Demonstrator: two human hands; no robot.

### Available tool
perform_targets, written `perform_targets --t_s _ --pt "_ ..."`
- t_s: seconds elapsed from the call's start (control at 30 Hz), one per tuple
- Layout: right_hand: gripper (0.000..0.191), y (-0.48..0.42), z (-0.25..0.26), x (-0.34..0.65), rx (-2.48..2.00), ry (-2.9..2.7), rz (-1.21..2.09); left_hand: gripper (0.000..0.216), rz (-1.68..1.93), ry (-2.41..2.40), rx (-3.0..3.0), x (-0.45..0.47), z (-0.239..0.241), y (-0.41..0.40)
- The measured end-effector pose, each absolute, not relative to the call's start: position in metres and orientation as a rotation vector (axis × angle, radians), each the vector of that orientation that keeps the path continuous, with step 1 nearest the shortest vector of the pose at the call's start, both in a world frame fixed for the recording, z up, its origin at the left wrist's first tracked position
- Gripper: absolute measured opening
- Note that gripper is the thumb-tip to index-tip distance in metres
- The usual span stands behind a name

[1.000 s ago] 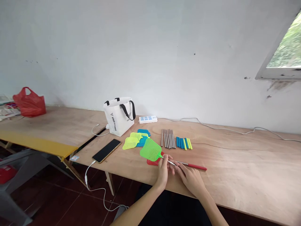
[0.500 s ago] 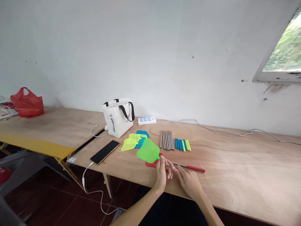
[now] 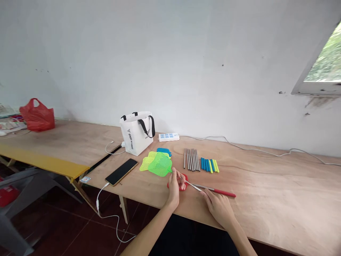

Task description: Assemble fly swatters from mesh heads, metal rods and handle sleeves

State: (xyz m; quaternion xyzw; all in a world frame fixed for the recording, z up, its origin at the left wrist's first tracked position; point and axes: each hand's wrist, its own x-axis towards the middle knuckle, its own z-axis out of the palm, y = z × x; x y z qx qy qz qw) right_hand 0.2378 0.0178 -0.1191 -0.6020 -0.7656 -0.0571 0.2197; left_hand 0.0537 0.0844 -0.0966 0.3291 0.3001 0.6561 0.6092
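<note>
A green fly swatter (image 3: 160,165) is held up over the table, its mesh head tilted to the left. My left hand (image 3: 174,186) is closed around its neck, where the head meets the metal rod (image 3: 193,185). At the rod's other end my right hand (image 3: 218,207) is closed, its fingers hiding that end. Beneath my hands lies a red fly swatter, its red handle (image 3: 224,192) pointing right and its head partly covered by my left hand. Behind the green head lie yellow swatter heads (image 3: 146,163) and blue swatter heads (image 3: 163,150).
Several metal rods (image 3: 192,160) lie side by side, with blue and yellow handles (image 3: 209,165) to their right. A white bag (image 3: 136,135), a power strip (image 3: 168,137) and a phone (image 3: 122,172) with a cable rest on the table. A red bag (image 3: 37,115) stands far left.
My left hand and the green head have moved left, away from my right hand. More of the metal rod shows between my hands. The view has turned slightly left.
</note>
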Motion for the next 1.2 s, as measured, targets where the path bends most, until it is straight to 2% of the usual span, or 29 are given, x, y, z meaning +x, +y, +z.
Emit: perform_targets --t_s 0.4,0.7,1.2 --pt "0.043 0.016 -0.113 0.234 -1.632 -2.179 -0.088 0.06 1.466 0.712 0.738 0.055 -0.102 0.064" --pt "0.047 0.019 -0.124 0.239 -1.63 -2.166 -0.141 0.061 1.372 0.739 0.761 0.076 -0.107 0.063" --pt "0.051 0.02 -0.128 0.239 -1.599 -2.161 -0.276 0.066 1.472 0.756 0.706 0.085 -0.105 0.06"
